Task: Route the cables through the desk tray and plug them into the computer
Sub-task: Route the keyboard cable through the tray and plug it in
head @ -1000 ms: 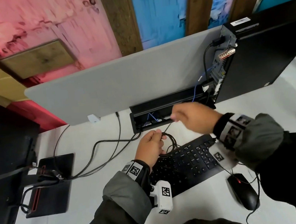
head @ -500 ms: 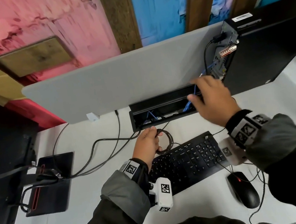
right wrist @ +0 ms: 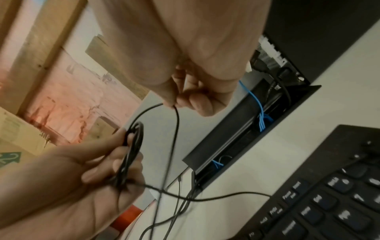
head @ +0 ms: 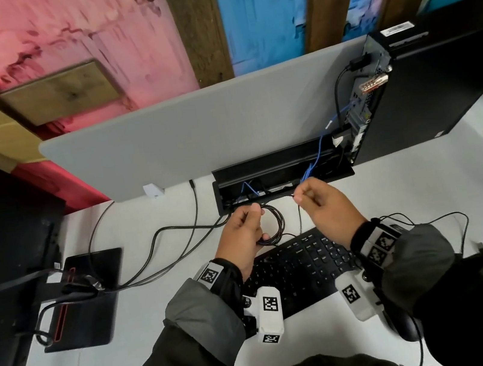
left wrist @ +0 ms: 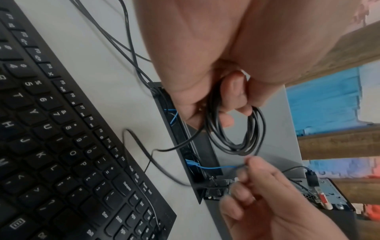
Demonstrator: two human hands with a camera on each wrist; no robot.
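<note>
**Coil in the left hand, loose strand pinched in the right**

The black cable coil [head: 275,223] hangs just in front of the open desk tray [head: 278,166], above the keyboard [head: 303,264]. The left hand [head: 244,236] has its fingers curled round the coil's near side. The right hand [head: 324,204] pinches one strand, probably between thumb and forefinger, though blur hides the tips. Half a second ago the right hand was reaching up beside the computer [head: 439,82]; now it has dropped back by the coil
</note>
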